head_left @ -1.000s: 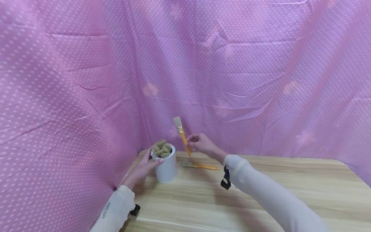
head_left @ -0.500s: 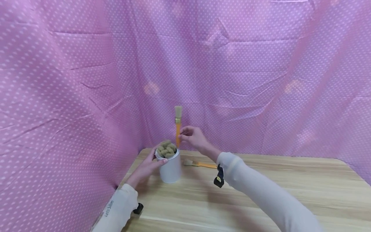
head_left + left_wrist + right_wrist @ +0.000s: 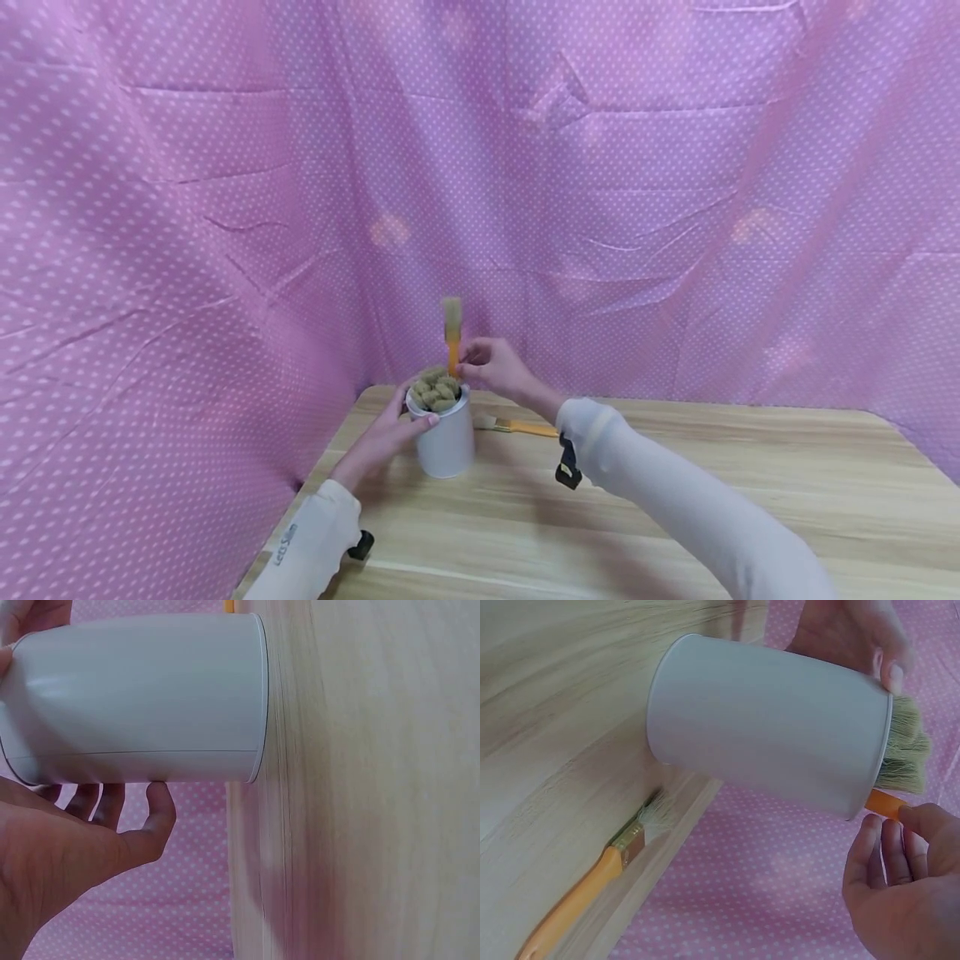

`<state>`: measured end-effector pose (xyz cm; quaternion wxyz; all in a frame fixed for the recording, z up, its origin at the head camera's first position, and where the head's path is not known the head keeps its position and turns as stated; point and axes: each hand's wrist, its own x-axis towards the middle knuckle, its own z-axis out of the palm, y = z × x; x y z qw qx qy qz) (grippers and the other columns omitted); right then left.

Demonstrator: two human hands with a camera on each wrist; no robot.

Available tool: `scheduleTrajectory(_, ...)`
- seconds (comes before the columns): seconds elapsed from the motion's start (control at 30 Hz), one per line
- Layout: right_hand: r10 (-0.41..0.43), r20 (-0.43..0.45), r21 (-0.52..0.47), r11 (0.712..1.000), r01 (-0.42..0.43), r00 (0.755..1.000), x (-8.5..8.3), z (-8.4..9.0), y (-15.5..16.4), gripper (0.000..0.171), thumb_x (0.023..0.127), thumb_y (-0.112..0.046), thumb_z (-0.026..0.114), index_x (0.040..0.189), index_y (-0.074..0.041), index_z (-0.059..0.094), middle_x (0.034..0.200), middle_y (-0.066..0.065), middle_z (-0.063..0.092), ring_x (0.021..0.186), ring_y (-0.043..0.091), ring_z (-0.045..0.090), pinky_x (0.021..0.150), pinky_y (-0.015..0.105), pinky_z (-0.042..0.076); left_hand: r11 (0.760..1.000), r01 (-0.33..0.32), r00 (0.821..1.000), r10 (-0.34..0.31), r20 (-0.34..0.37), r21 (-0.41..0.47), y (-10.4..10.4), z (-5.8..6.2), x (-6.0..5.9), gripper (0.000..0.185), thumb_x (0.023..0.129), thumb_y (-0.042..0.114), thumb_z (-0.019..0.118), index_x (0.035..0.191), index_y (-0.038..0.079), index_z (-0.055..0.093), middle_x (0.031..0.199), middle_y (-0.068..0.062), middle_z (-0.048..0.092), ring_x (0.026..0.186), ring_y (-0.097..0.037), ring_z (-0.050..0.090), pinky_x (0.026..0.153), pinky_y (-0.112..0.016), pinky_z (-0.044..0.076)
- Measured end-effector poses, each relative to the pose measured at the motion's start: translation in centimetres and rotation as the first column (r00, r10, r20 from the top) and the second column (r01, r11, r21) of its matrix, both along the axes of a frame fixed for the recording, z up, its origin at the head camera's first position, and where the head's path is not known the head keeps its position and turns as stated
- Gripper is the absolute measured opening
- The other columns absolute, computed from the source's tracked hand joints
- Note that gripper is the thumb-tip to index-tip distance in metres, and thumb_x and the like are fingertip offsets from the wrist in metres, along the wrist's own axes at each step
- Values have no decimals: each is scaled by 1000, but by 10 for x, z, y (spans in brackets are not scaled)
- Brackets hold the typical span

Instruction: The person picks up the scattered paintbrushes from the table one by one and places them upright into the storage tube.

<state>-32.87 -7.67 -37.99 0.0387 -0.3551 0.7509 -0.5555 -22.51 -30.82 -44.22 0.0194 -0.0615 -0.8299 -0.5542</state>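
A white cylindrical cup [image 3: 446, 440] stands on the wooden table [image 3: 675, 500], holding several brushes with their bristles [image 3: 434, 389] up. My left hand [image 3: 386, 433] grips the cup [image 3: 142, 701] around its side near the rim. My right hand [image 3: 491, 371] pinches an orange-handled brush [image 3: 452, 337], held upright, bristles up, with its handle end going into the cup's back edge. In the right wrist view the orange handle [image 3: 885, 802] enters the cup [image 3: 769, 727] beside my fingertips [image 3: 885, 847].
A second orange-handled brush [image 3: 517, 426] lies flat on the table behind the cup, also seen in the right wrist view as the lying brush [image 3: 592, 881]. A pink dotted cloth [image 3: 600, 183] hangs close behind and to the left. Bare table stretches to the right.
My right hand has carried the brush left from beside the cup, turned it upright, and lowered its handle into the cup. The left hand has stayed on the cup.
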Motion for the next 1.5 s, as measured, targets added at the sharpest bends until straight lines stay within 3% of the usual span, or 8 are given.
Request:
scheduleTrajectory(0.27, 95, 28, 5, 995, -95, 995, 1, -12, 18, 37, 91, -3, 75, 126, 4, 64, 111, 14, 70, 101, 28, 67, 87, 34, 56, 1000, -1, 1000, 1, -5, -2, 1, -1, 1, 90, 92, 46, 75, 161, 31, 19, 163, -17, 24, 149, -39, 18, 115, -67, 13)
scheduleTrajectory(0.37, 98, 38, 8, 995, -99, 994, 0, -18, 28, 41, 92, -2, 71, 131, 4, 61, 117, 17, 68, 106, 31, 65, 91, 36, 55, 1000, -6, 1000, 6, -1, -4, 1, -2, 1, 91, 91, 48, 75, 161, 34, 19, 163, -17, 24, 149, -39, 18, 114, -68, 12)
scheduleTrajectory(0.53, 41, 43, 41, 998, -43, 998, -5, -27, 45, 35, 96, -7, 69, 129, 1, 64, 116, 13, 68, 110, 34, 63, 92, 39, 54, 999, -17, 1000, 17, -4, -32, -1, -1, 2, 93, 90, 52, 75, 162, 34, 19, 162, -19, 26, 148, -40, 20, 113, -70, 10)
scheduleTrajectory(0.73, -10, 37, 151, 988, 4, 999, -18, -46, 66, 30, 98, -20, 70, 124, -6, 68, 115, 8, 69, 104, 24, 64, 91, 40, 54, 998, -34, 999, 35, 13, -52, -3, -1, 3, 97, 89, 56, 74, 163, 34, 16, 162, -20, 24, 148, -42, 19, 113, -71, 9)
scheduleTrajectory(0.93, -12, 26, 214, 977, 6, 1000, -24, -67, 87, 28, 97, -15, 68, 121, 0, 68, 108, 7, 69, 100, 24, 64, 89, 39, 54, 998, -33, 999, 33, 9, -56, -3, -1, 4, 95, 90, 54, 73, 163, 32, 15, 163, -19, 23, 148, -42, 19, 113, -70, 12)
scheduleTrajectory(1.23, -74, -44, 399, 913, 85, 996, -31, -95, 100, 14, 95, -4, 69, 105, 5, 73, 98, 9, 72, 89, 21, 64, 79, 38, 55, 999, -25, 1000, 26, 13, -41, 0, -1, 1, 96, 90, 55, 73, 163, 34, 15, 164, -19, 22, 150, -41, 15, 113, -71, 4)
scheduleTrajectory(1.37, -38, -133, 464, 881, 96, 990, -31, -99, 96, 12, 90, -1, 69, 100, 4, 75, 92, 8, 73, 83, 18, 64, 76, 35, 56, 999, -20, 1000, 20, -1, -47, 0, -1, 0, 95, 90, 54, 73, 163, 33, 15, 164, -19, 20, 150, -41, 15, 114, -70, 6)
scheduleTrajectory(1.5, 16, -160, 494, 867, 66, 987, -29, -99, 93, 12, 88, 1, 70, 98, 5, 76, 88, 8, 72, 77, 15, 63, 72, 32, 56, 998, -9, 1000, 8, -20, -69, 0, 0, 0, 92, 92, 52, 71, 163, 32, 15, 166, -17, 17, 151, -40, 12, 115, -68, 7)
